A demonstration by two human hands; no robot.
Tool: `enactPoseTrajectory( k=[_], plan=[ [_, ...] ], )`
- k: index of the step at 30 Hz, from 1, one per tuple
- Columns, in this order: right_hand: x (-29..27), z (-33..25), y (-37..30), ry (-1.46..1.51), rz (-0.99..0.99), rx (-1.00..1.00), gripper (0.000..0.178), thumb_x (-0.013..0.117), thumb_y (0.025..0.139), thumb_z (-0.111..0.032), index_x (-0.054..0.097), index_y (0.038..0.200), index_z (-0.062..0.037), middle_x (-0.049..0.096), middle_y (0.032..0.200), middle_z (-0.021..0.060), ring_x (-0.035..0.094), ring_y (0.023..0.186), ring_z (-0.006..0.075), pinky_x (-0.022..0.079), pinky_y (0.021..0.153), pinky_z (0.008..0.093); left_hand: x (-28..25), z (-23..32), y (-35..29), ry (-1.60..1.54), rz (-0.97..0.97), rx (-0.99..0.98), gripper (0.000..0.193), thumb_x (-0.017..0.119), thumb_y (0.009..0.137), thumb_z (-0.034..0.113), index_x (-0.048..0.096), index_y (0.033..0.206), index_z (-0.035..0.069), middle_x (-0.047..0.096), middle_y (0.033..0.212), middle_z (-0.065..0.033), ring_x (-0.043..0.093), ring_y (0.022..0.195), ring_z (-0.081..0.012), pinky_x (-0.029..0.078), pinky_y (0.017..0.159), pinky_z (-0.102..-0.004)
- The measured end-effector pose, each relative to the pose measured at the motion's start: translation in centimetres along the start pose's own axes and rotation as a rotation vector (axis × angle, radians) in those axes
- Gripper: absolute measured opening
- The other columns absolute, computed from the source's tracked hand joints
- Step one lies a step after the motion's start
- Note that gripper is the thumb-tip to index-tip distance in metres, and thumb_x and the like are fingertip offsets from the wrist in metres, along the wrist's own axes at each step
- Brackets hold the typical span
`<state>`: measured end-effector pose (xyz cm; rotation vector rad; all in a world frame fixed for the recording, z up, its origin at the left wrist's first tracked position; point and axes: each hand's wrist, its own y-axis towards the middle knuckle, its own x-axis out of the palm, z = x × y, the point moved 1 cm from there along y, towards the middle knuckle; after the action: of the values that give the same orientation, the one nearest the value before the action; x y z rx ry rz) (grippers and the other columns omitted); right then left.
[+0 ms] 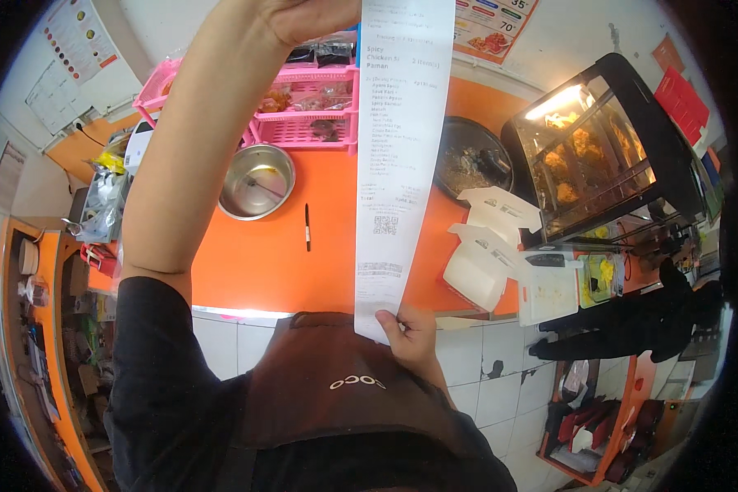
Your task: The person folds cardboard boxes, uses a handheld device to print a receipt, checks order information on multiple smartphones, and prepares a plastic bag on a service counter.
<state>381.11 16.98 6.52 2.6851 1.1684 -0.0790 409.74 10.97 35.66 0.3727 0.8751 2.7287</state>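
A long white printed receipt (pixel 398 172) hangs stretched upright in front of me, its top running past the upper edge of the picture. My raised left hand (pixel 316 20) is at the paper's upper part, with its fingertips out of sight. Lower down, my right hand (pixel 414 334) pinches the receipt's bottom end, thumb on the printed face. Behind the paper lies the orange counter (pixel 246 275), where a black pen (pixel 307 228) rests beside a round steel bowl (pixel 234 184) with a little residue inside.
Pink stacked baskets (pixel 303 135) hold bagged food at the back. To the right stand a dark round pan (pixel 455 184), open takeaway boxes (pixel 477 275), a lit glass warmer (pixel 582 152) with fried pieces, and a white cutting board (pixel 549 293). An orange shelf (pixel 57 287) is at left.
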Motion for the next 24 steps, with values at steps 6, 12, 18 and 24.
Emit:
enactPoseTrajectory(
  k=[6,12,18,24],
  plan=[
    [-0.5,0.8,-0.1,-0.081,-0.065,0.039,0.019,0.063,0.093,-0.004,0.070,0.108,0.0058,0.075,0.086,0.0133,0.070,0.075,0.0165,0.053,0.070,0.0296,-0.1,0.3,0.0,-0.001,0.001,0.009,0.055,0.040,0.107,0.020,0.023,0.153,-0.005,0.036,0.155,-0.0233,0.045,0.140,-0.0267,0.048,0.113,-0.0356],
    [-0.1,1.7,0.0,-0.034,-0.013,0.025,0.016,0.069,0.093,-0.009,0.072,0.100,0.0050,0.066,0.068,0.0066,0.050,0.058,0.0074,0.040,0.054,0.0264,-0.1,0.3,0.0,-0.040,0.005,0.002,0.055,0.039,0.107,0.020,0.023,0.153,-0.006,0.037,0.155,-0.0243,0.045,0.140,-0.0270,0.047,0.113,-0.0359],
    [-0.7,1.0,0.3,-0.100,-0.102,0.115,0.019,0.063,0.093,-0.004,0.070,0.108,0.0059,0.075,0.087,0.0126,0.070,0.077,0.0154,0.053,0.071,0.0286,-0.4,0.2,0.2,-0.035,0.021,-0.011,0.055,0.038,0.108,0.021,0.022,0.153,-0.006,0.036,0.155,-0.0246,0.045,0.140,-0.0278,0.048,0.113,-0.0360],
    [-1.6,5.7,3.3,-0.189,-0.028,-0.113,0.018,0.073,0.084,-0.004,0.075,0.102,-0.0051,0.065,0.107,0.0138,0.062,0.101,0.0225,0.049,0.084,0.0341,-0.4,-3.1,-2.9,-0.048,0.222,-0.302,0.055,0.050,0.105,0.037,0.045,0.143,-0.002,0.063,0.129,-0.0173,0.067,0.113,-0.0264,0.057,0.098,-0.0386]
  ],
)
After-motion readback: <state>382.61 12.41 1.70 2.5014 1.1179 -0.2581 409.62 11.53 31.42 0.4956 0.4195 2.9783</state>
